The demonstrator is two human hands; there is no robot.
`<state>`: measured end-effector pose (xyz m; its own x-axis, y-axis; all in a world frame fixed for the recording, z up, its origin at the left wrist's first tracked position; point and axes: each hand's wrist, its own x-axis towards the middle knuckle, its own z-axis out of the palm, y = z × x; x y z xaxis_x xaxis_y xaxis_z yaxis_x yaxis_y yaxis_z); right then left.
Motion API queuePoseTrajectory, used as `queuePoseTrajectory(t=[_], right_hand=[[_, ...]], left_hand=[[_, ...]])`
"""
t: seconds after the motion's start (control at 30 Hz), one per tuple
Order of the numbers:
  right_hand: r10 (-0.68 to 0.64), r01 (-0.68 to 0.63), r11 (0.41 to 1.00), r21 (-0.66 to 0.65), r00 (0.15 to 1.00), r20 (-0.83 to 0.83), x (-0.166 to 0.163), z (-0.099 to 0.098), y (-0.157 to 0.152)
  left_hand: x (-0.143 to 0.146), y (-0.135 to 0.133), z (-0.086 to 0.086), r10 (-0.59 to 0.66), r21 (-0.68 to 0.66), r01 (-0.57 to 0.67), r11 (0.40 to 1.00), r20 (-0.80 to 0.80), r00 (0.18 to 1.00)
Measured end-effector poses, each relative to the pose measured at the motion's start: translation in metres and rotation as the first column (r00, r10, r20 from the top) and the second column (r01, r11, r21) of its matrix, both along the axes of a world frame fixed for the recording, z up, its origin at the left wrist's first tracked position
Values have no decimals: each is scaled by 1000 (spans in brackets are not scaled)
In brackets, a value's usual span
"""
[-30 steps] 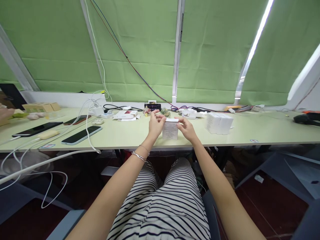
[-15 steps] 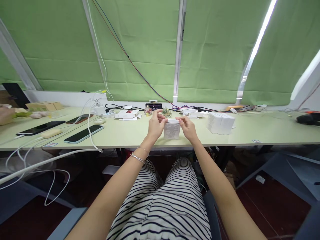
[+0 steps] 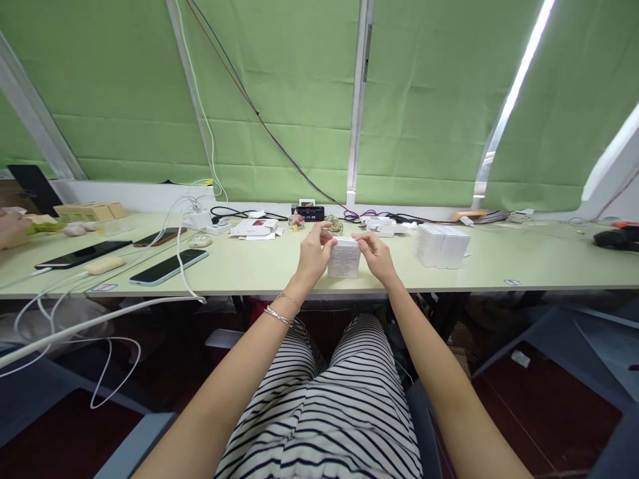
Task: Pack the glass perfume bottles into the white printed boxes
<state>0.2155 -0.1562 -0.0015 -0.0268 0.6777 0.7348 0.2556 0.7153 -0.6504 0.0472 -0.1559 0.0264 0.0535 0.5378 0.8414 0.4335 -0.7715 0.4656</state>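
Observation:
A small white printed box (image 3: 343, 261) stands upright on the table near its front edge, straight ahead of me. My left hand (image 3: 314, 254) has its thumb and fingers closed at the box's upper left corner, with the index finger raised and bent above. At the upper right corner, my right hand (image 3: 375, 255) pinches the top edge between thumb and fingers. The top flap lies low between both hands. Behind the box sit two small clear packets, a reddish one (image 3: 296, 221) and a greenish one (image 3: 335, 225).
White boxes (image 3: 440, 246) stand grouped to the right. Flattened white cartons (image 3: 256, 229) lie at the back left, and a phone showing a timer (image 3: 310, 213) leans behind. Phones (image 3: 168, 267) and white cables (image 3: 182, 266) spread over the left side. Another person's hand (image 3: 12, 227) shows at the far left.
The box's top flap has gone down, so its white edge looks thinner. My left hand has shifted slightly right; my right hand stays at its corner.

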Motion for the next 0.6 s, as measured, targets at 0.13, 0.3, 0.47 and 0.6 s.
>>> queuePoseTrajectory(t=[0.13,0.3,0.47,0.6], right_hand=[[3,-3,1000,2,1000,6,1,0,0],[-29,29,999,16,999,31,1,1,0],[-44,44,999,-4,997,60,2,3,-3],[25,-13,997,-79,989,146,5,4,-4]], left_hand=[[0,1,-1,14,32,-13,999,-40,999],[-2,2,1,56,60,-50,997,-102,993],[-4,2,1,78,43,-72,996,-157,985],[-3,3,-2,126,67,-113,991,-235,964]])
